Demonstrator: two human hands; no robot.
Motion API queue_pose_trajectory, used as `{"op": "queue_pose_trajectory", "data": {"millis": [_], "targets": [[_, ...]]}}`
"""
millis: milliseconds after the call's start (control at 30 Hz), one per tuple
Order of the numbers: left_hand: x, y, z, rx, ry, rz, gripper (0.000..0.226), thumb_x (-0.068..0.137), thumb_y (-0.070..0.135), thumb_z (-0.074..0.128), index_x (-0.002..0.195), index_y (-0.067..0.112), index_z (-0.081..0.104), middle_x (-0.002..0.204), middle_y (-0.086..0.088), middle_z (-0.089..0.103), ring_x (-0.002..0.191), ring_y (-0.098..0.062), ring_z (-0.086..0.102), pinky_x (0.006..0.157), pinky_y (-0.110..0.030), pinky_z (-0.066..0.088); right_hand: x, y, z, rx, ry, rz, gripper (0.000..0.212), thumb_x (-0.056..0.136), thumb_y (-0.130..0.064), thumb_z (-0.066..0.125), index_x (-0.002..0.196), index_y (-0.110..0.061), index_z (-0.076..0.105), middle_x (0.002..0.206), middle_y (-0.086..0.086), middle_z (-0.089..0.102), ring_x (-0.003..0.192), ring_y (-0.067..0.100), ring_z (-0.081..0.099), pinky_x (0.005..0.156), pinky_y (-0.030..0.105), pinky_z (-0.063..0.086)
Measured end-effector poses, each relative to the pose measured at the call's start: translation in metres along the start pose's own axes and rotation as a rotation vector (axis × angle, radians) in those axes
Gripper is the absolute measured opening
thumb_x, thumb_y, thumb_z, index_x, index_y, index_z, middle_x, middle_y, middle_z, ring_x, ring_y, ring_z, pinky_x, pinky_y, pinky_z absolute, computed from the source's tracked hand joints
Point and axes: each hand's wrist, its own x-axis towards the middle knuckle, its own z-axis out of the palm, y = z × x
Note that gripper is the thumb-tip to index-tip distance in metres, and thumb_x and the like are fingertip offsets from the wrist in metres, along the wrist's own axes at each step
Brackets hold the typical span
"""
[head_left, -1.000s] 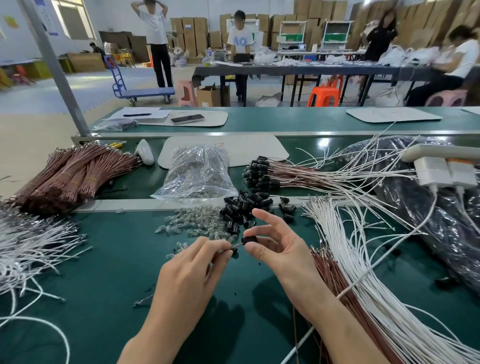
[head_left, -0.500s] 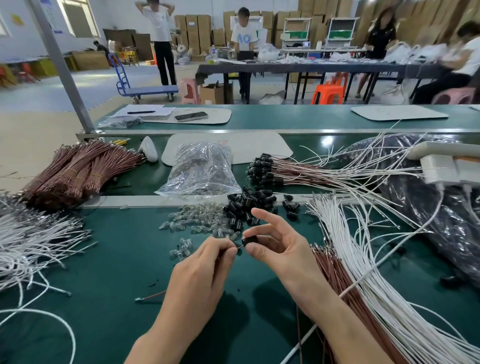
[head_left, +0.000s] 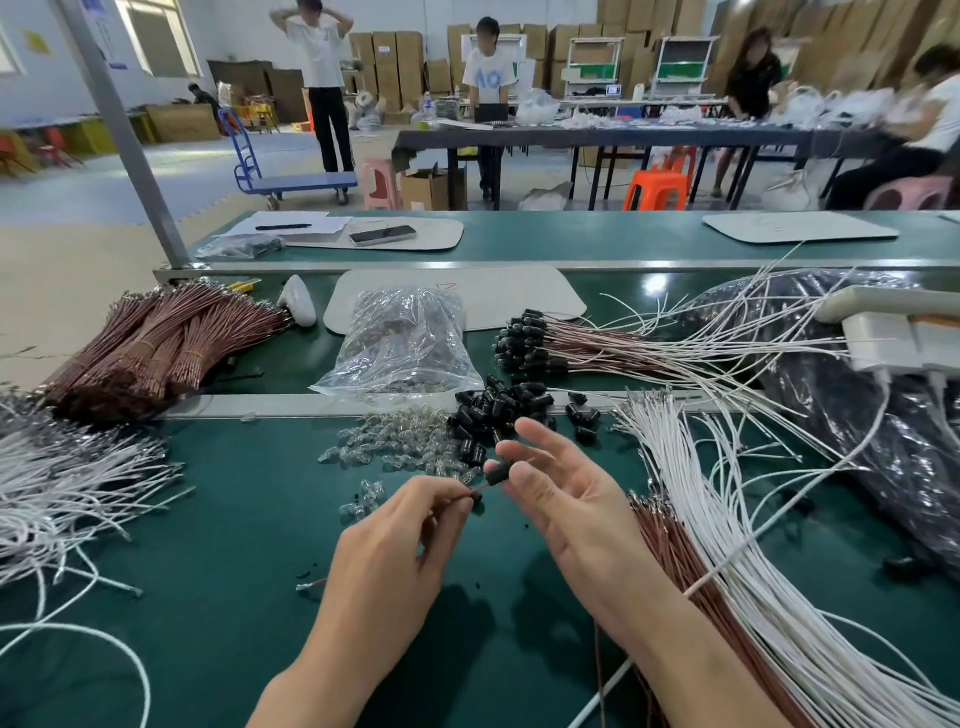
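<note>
Two hands are working above the green table (head_left: 208, 649). The right hand (head_left: 566, 504) is pinching one black cap (head_left: 500, 473) between thumb and forefinger. Its grip is narrow at those two tips, while the other three fingers are spreading out straight. The cap is hovering over the table, just in front of the heap of loose caps (head_left: 493, 410), which are too many to count.

The left hand (head_left: 395, 561) is holding one reddish wire (head_left: 478, 487) in a tight pinching grip with its fingers curling in. The wire's free end is pointing at the cap and reaching its near end. Whether it is sitting inside the cap cannot be told.

Beside the black heap, one spread of clear bulbs (head_left: 395, 447) is lying on the table, again beyond counting, with a few stray bulbs (head_left: 363, 496) sitting apart nearer the left hand. One clear plastic bag (head_left: 400, 343) is resting behind them. One loose brown wire (head_left: 311, 584) is lying alone below the left hand.

One row of capped wires (head_left: 545, 348) is lying to the right of the bag. One sheaf of white wires (head_left: 727, 519) is fanning out by the right forearm. Tied brown bundles (head_left: 156, 343) are stacking up at the far left.
</note>
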Motion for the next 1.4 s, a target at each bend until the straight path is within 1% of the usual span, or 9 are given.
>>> {"op": "queue_pose_trajectory", "data": {"millis": [100, 233, 367, 500, 667, 900, 1067, 1200, 1400], "targets": [[0.001, 0.002, -0.001, -0.023, 0.028, -0.009, 0.001, 0.097, 0.04, 0.06, 0.098, 0.039, 0.06, 0.085, 0.03, 0.058, 0.069, 0.003, 0.056, 0.061, -0.008, 0.04, 0.001, 0.003, 0.002, 0.091, -0.002, 0.044, 0.026, 0.075, -0.021, 0.077, 0.1, -0.018, 0.081, 0.107, 0.009, 0.076, 0.105, 0.018, 0.071, 0.087, 0.02, 0.055], [-0.002, 0.003, 0.003, -0.049, 0.019, -0.012, 0.007, 0.095, 0.034, 0.063, 0.099, 0.039, 0.06, 0.083, 0.029, 0.057, 0.065, 0.003, 0.054, 0.058, -0.007, 0.037, -0.001, 0.008, 0.005, 0.026, -0.057, 0.103, 0.029, 0.073, -0.028, 0.081, 0.099, -0.015, 0.081, 0.102, 0.009, 0.076, 0.095, 0.016, 0.071, 0.083, 0.02, 0.056], [-0.001, 0.002, 0.003, -0.027, -0.015, -0.061, 0.028, 0.091, 0.053, 0.055, 0.117, 0.045, 0.052, 0.092, 0.026, 0.058, 0.072, 0.0, 0.057, 0.064, -0.009, 0.042, -0.001, 0.007, 0.001, -0.085, -0.04, 0.094, 0.037, 0.072, -0.037, 0.087, 0.104, -0.02, 0.08, 0.087, 0.0, 0.074, 0.081, 0.01, 0.067, 0.077, 0.021, 0.055], [-0.001, 0.007, 0.003, 0.026, -0.027, 0.002, 0.027, 0.093, 0.059, 0.056, 0.115, 0.044, 0.055, 0.088, 0.02, 0.059, 0.071, -0.002, 0.058, 0.064, -0.019, 0.047, -0.002, 0.007, 0.001, -0.169, -0.034, 0.084, 0.028, 0.074, -0.031, 0.082, 0.101, -0.024, 0.08, 0.091, -0.001, 0.077, 0.086, 0.01, 0.072, 0.075, 0.021, 0.056], [0.002, 0.009, 0.0, 0.098, 0.031, 0.036, 0.02, 0.096, 0.042, 0.061, 0.109, 0.028, 0.066, 0.084, 0.016, 0.062, 0.064, -0.004, 0.056, 0.058, -0.026, 0.049, -0.002, 0.004, 0.002, -0.169, 0.026, 0.059, 0.027, 0.072, -0.039, 0.081, 0.095, -0.024, 0.081, 0.096, 0.007, 0.079, 0.089, 0.018, 0.075, 0.07, 0.022, 0.057], [0.004, 0.003, -0.003, 0.208, 0.057, 0.053, 0.023, 0.101, 0.039, 0.058, 0.11, 0.021, 0.071, 0.071, 0.016, 0.066, 0.059, -0.008, 0.055, 0.06, -0.023, 0.044, 0.003, -0.017, -0.014, 0.029, 0.237, -0.029, 0.023, 0.07, -0.036, 0.078, 0.086, -0.02, 0.082, 0.096, 0.008, 0.078, 0.077, 0.014, 0.072, 0.062, 0.022, 0.058], [0.005, 0.002, -0.001, 0.214, 0.039, 0.082, 0.031, 0.099, 0.039, 0.045, 0.109, 0.023, 0.07, 0.064, 0.018, 0.062, 0.074, -0.012, 0.05, 0.066, -0.021, 0.039, 0.005, -0.024, -0.026, 0.148, 0.321, -0.075, 0.012, 0.08, -0.025, 0.071, 0.08, -0.019, 0.081, 0.088, 0.003, 0.077, 0.07, 0.011, 0.071, 0.06, 0.021, 0.058], [0.004, -0.001, -0.001, 0.204, 0.028, 0.056, 0.032, 0.1, 0.041, 0.045, 0.112, 0.025, 0.069, 0.065, 0.018, 0.061, 0.059, -0.01, 0.05, 0.066, -0.024, 0.042, 0.007, -0.027, -0.031, 0.237, 0.348, -0.102, 0.013, 0.08, -0.025, 0.069, 0.078, -0.019, 0.08, 0.086, 0.0, 0.076, 0.071, 0.01, 0.072, 0.06, 0.021, 0.059], [0.004, 0.001, -0.004, 0.118, 0.041, -0.006, 0.029, 0.101, 0.042, 0.045, 0.119, 0.029, 0.064, 0.073, 0.019, 0.063, 0.062, -0.006, 0.056, 0.061, -0.028, 0.05, 0.004, -0.028, -0.033, 0.281, 0.085, -0.041, 0.032, 0.087, -0.034, 0.065, 0.108, -0.013, 0.077, 0.114, 0.008, 0.074, 0.097, 0.018, 0.073, 0.078, 0.026, 0.06]]}}
